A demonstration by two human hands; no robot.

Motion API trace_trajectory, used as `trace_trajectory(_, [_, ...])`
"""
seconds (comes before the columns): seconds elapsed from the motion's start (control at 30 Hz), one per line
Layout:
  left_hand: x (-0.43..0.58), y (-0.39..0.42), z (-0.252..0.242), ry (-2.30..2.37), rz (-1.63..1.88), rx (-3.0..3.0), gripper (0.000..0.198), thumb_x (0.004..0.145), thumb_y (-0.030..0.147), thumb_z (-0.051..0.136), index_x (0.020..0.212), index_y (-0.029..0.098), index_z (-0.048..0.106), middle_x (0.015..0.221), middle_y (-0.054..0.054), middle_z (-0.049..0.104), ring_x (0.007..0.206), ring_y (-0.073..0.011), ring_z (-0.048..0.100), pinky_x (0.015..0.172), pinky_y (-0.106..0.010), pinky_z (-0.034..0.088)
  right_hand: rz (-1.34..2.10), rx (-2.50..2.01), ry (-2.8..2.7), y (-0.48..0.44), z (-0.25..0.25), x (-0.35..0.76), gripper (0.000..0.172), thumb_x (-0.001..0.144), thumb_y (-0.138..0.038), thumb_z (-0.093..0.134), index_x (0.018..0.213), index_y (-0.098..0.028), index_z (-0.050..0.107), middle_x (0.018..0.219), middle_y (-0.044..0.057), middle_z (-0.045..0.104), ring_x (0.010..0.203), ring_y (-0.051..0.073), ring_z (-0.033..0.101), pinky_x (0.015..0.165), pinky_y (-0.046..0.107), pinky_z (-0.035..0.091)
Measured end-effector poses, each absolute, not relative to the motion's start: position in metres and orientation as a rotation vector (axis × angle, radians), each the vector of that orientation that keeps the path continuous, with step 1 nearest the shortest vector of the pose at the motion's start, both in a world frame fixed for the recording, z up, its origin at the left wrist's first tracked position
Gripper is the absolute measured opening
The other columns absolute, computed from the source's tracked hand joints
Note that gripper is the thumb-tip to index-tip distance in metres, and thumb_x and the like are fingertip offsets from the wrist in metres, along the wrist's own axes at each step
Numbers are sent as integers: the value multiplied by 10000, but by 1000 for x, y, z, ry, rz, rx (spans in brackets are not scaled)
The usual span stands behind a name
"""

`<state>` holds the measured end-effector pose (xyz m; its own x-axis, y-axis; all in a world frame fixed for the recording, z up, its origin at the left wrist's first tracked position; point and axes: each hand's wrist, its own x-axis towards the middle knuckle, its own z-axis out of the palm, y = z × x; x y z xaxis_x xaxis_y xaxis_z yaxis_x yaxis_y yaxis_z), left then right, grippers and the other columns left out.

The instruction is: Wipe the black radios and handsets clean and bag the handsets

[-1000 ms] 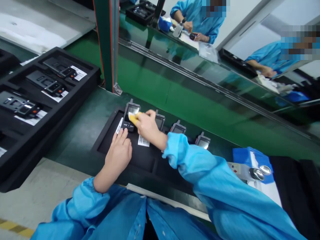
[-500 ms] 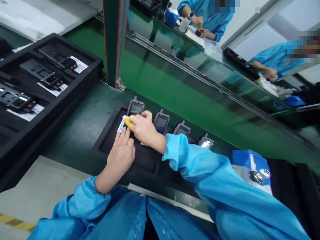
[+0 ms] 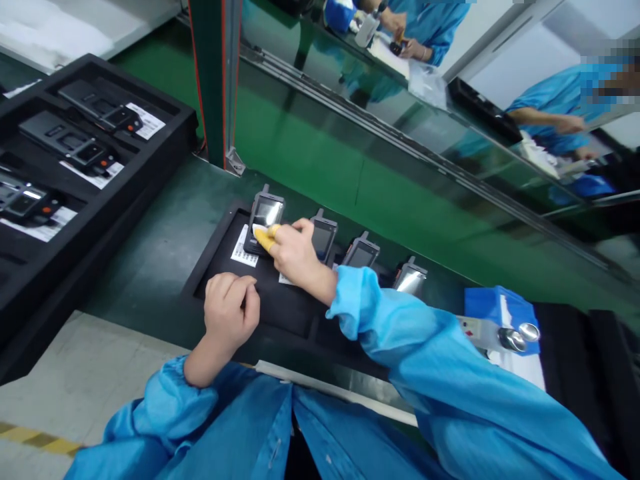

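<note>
My right hand (image 3: 296,255) pinches a white wad (image 3: 258,229) on the leftmost handset (image 3: 268,212), just left of it in the tray (image 3: 214,247), long axis pointing away from me. My left hand (image 3: 230,310), farther off, curls; I can't tell its grip.

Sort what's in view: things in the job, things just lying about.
In the job:
- white wipe, in the right hand
- leftmost device of the near row, under it
- near black tray

Apparently lying about:
- blue box
- far-left black tray, with its devices
</note>
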<state>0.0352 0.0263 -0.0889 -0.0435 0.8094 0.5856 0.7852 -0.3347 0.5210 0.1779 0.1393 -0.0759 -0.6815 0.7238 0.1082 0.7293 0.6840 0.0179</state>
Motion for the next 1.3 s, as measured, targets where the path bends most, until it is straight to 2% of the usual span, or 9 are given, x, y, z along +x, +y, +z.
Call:
trace_trajectory(0.27, [33, 27, -93, 1843, 1309, 2151, 156, 849, 152, 456, 786, 183, 595, 640, -28, 559, 644, -184, 514, 629, -327, 386, 3, -1041, -2880, 93, -85, 172, 322, 958, -186, 361, 1132, -225, 630, 899, 37, 650, 843, 162, 488, 802, 382, 205])
trace_trajectory(0.47, [34, 29, -93, 1847, 1257, 2154, 155, 855, 161, 462, 812, 178, 610, 706, -49, 596, 707, -199, 549, 694, -347, 428, -14, -1411, -2519, 115, -51, 222, 375, 878, -103, 425, 1128, -280, 642, 1014, 40, 629, 949, 189, 483, 812, 390, 193])
trace_trajectory(0.57, [35, 34, -91, 1893, 1152, 2127, 166, 849, 218, 485, 927, 165, 622, 872, -102, 619, 861, -244, 580, 788, -399, 452, -107, -1665, -2248, 124, -33, 270, 389, 854, -91, 410, 1086, -287, 654, 989, 39, 608, 944, 201, 466, 796, 396, 194])
trace_trajectory(0.63, [35, 41, -88, 1905, 1046, 2123, 281, 845, 268, 493, 1068, 130, 593, 1032, -165, 599, 1006, -296, 563, 856, -450, 451, -149, -1772, -2117, 123, -25, 301, 361, 845, -107, 412, 1037, -275, 667, 966, 40, 590, 923, 202, 460, 793, 400, 192])
trace_trajectory(0.77, [36, 60, -78, 1907, 878, 2122, 536, 839, 330, 504, 1284, 37, 448, 1338, -291, 423, 1271, -394, 409, 1001, -529, 377, -184, -1926, -1960, 111, -21, 345, 329, 822, -107, 415, 959, -240, 682, 958, 46, 569, 921, 201, 457, 797, 402, 188])
trace_trajectory(0.9, [42, 79, -75, 1891, 735, 2116, 668, 822, 355, 549, 1377, 50, 336, 1466, -314, 260, 1364, -442, 268, 1048, -582, 318, -140, -2000, -1955, 96, -26, 360, 337, 792, -70, 422, 948, -226, 678, 954, 46, 574, 920, 194, 457, 788, 391, 191])
trace_trajectory(1.03, [47, 94, -78, 1864, 696, 2127, 635, 805, 319, 575, 1370, 112, 370, 1464, -298, 294, 1331, -465, 327, 977, -613, 392, -96, -1972, -2015, 88, -36, 359, 298, 800, -66, 431, 872, -208, 683, 956, 52, 579, 893, 188, 446, 782, 390, 191])
trace_trajectory(1.13, [44, 98, -77, 1876, 686, 2148, 599, 793, 263, 576, 1348, 118, 402, 1446, -316, 314, 1292, -483, 381, 915, -630, 439, -64, -1878, -2089, 82, -43, 355, 332, 838, -77, 395, 890, -219, 689, 960, 54, 580, 886, 191, 436, 786, 394, 191])
trace_trajectory(1.3, [59, 79, -71, 1787, 862, 2394, 437, 822, 194, 531, 1247, 104, 483, 1441, -278, 363, 1373, -430, 270, 1036, -677, 288, 18, -1765, -2286, 67, -55, 348, 363, 865, -75, 383, 962, -229, 697, 961, 49, 605, 865, 187, 445, 796, 394, 188])
